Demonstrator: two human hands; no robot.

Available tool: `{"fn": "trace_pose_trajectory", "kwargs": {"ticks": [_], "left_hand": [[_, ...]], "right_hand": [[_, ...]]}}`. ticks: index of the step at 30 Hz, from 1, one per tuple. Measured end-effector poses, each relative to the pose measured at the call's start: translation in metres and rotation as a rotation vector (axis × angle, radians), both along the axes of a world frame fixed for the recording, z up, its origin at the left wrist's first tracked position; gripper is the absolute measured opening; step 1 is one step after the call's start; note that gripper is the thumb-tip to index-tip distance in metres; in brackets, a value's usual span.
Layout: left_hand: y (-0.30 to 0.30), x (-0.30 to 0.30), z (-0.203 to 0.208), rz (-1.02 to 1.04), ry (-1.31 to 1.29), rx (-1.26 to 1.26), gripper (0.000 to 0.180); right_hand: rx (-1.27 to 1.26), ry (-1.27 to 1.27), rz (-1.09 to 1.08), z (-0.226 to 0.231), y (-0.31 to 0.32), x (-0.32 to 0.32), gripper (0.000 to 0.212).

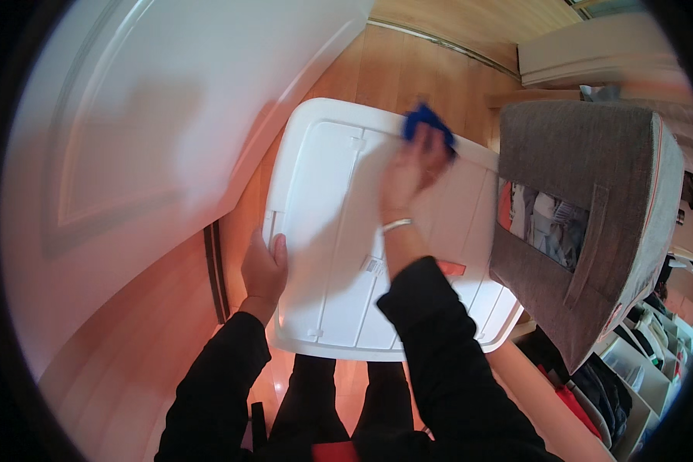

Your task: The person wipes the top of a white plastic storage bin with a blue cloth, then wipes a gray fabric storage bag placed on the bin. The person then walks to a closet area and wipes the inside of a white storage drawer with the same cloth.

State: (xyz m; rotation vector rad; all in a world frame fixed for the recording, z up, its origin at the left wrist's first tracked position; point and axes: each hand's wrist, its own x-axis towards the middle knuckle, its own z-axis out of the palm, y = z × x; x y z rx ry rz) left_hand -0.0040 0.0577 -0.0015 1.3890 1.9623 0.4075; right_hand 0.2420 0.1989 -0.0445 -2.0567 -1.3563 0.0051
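White lid (353,231), ridged, rounded corners; blue cloth (425,116)

You've got a white panel door (154,154) filling the upper left of the frame, wood-look floor (362,68) at top center, pale floor strip (446,48) crossing it. Right side: your grey-brown fabric storage box (574,142), strap handle (590,242), window showing folded fabrics (548,219). Lower right: dark and red garments (581,412), white compartmented shelving (654,371).
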Motion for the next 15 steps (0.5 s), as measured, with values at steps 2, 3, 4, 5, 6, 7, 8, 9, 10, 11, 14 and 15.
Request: {"fn": "trace_pose_trajectory", "kwargs": {"ticks": [2,3,4,5,6,7,8,9,10,11,14,15], "left_hand": [[0.002,0.0,0.001,0.005,-0.012,-0.029,0.043],[0.002,0.0,0.002,0.007,-0.012,-0.022,0.044],[0.003,0.0,0.003,0.005,-0.014,0.005,0.044],[0.003,0.0,0.003,0.007,-0.002,-0.026,0.044],[0.003,0.0,0.003,0.016,0.007,-0.04,0.045],[0.003,0.001,0.003,0.025,0.02,-0.039,0.045],[0.003,0.001,0.002,0.006,0.029,-0.037,0.046],[0.003,0.001,0.001,-0.004,0.045,-0.015,0.046],[0.003,0.001,0.001,-0.002,0.074,-0.038,0.047],[0.003,0.0,0.0,0.01,0.041,-0.011,0.047],[0.003,0.001,0.0,0.023,0.029,-0.057,0.047],[0.005,0.0,0.0,0.022,0.023,-0.048,0.047]], "right_hand": [[-0.052,0.125,0.31,0.027,0.007,-0.068,0.042],[-0.417,0.004,0.698,0.036,0.013,-0.084,0.04],[-0.162,0.004,0.677,0.045,0.008,-0.104,0.038],[-0.17,0.09,0.663,0.048,0.01,-0.101,0.04],[-0.196,0.049,0.692,0.047,0.004,-0.093,0.044],[-0.232,0.008,0.73,0.043,0.002,-0.067,0.048],[-0.251,-0.085,0.694,0.038,-0.003,-0.032,0.046],[-0.232,-0.113,0.562,0.031,-0.009,0.003,0.043],[-0.255,-0.2,0.498,0.027,-0.015,0.05,0.04],[-0.343,-0.329,0.299,0.022,-0.024,0.081,0.037],[-0.099,-0.369,-0.04,0.022,-0.027,0.134,0.032],[-0.107,-0.395,-0.001,0.022,-0.018,0.131,0.03]]}}
